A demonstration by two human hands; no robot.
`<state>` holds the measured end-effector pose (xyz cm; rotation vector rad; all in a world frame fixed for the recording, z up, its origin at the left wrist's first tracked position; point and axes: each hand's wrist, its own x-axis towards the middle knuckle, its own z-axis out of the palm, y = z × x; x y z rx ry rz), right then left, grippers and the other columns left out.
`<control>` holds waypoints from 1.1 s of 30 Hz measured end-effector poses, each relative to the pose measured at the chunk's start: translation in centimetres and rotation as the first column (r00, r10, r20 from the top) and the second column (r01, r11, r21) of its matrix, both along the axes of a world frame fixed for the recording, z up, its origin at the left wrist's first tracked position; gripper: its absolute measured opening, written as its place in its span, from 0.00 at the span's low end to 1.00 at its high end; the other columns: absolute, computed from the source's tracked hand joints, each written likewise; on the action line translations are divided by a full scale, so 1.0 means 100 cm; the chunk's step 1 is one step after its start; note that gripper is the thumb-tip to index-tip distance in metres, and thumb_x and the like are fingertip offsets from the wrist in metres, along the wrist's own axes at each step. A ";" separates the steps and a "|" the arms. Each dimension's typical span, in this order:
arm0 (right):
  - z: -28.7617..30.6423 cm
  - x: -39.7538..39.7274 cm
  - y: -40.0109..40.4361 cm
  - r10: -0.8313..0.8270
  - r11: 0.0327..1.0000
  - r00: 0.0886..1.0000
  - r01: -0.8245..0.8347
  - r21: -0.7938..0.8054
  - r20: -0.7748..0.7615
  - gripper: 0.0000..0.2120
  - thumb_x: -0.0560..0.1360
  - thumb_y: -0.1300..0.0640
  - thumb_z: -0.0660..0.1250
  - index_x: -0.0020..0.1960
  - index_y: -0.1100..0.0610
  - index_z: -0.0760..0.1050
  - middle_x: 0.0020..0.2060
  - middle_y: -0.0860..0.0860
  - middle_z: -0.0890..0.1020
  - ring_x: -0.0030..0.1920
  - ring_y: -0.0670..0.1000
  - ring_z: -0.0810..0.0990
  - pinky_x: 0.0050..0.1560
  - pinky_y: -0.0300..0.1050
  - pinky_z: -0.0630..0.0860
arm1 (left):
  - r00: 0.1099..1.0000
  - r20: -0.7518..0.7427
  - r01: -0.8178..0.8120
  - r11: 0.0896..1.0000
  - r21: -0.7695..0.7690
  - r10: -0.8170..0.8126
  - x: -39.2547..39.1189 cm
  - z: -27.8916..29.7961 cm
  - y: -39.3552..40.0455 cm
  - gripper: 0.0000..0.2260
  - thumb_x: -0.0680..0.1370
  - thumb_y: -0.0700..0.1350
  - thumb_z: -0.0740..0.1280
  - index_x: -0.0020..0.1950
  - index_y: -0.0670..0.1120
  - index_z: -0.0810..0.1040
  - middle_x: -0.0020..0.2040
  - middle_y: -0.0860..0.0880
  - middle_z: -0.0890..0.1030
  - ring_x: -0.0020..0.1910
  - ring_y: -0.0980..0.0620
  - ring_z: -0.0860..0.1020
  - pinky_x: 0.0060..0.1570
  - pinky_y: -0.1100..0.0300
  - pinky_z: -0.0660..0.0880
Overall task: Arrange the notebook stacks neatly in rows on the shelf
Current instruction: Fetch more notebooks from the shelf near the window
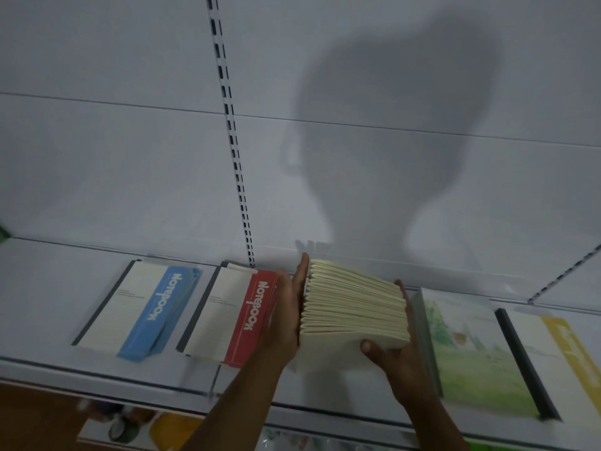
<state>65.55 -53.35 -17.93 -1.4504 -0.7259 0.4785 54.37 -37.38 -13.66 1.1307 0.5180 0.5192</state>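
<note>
Stack of cream notebooks (354,312) stands on edge on white shelf (42,307), page edges up, clamped between both hands. Left hand (287,315) flat against its left side, fingers straight. Right hand (395,356) curls round right side, thumb on front. Red-banded stack (234,317) just left, blue-banded stack (143,309) beyond; green-cover stack (471,356) and yellow-banded stack (559,356) right.

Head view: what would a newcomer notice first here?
A cream notebook stack, pages up, is held at the shelf's middle between the left hand and right hand. A red notebook stack lies left; a big head shadow darkens the back wall.
</note>
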 end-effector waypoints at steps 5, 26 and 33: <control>0.005 0.002 0.005 -0.028 0.999 0.999 0.028 -0.020 0.017 0.50 0.60 0.52 0.79 0.75 0.44 0.55 0.67 0.48 0.73 0.67 0.49 0.72 0.64 0.45 0.72 | 0.999 -0.001 0.051 0.989 -0.135 -0.052 0.015 -0.002 0.008 0.22 0.80 0.63 0.43 0.66 0.65 0.70 0.66 0.54 0.77 0.64 0.54 0.76 0.57 0.59 0.75; -0.029 -0.007 0.004 -0.080 0.986 0.990 0.061 -0.157 -0.117 0.54 0.51 0.35 0.79 0.68 0.59 0.65 0.59 0.52 0.78 0.57 0.45 0.79 0.56 0.42 0.78 | 0.998 -0.066 0.016 0.991 -0.133 -0.025 0.002 -0.036 0.002 0.36 0.75 0.61 0.51 0.75 0.37 0.58 0.67 0.33 0.65 0.64 0.35 0.69 0.62 0.43 0.69; -0.032 -0.012 0.003 -0.184 0.979 0.974 0.168 -0.119 -0.133 0.41 0.58 0.44 0.77 0.66 0.54 0.69 0.57 0.50 0.80 0.55 0.45 0.80 0.48 0.37 0.78 | 0.987 -0.072 0.132 0.981 -0.143 -0.144 0.007 -0.033 0.001 0.24 0.73 0.65 0.52 0.60 0.59 0.78 0.50 0.55 0.85 0.54 0.56 0.81 0.53 0.57 0.79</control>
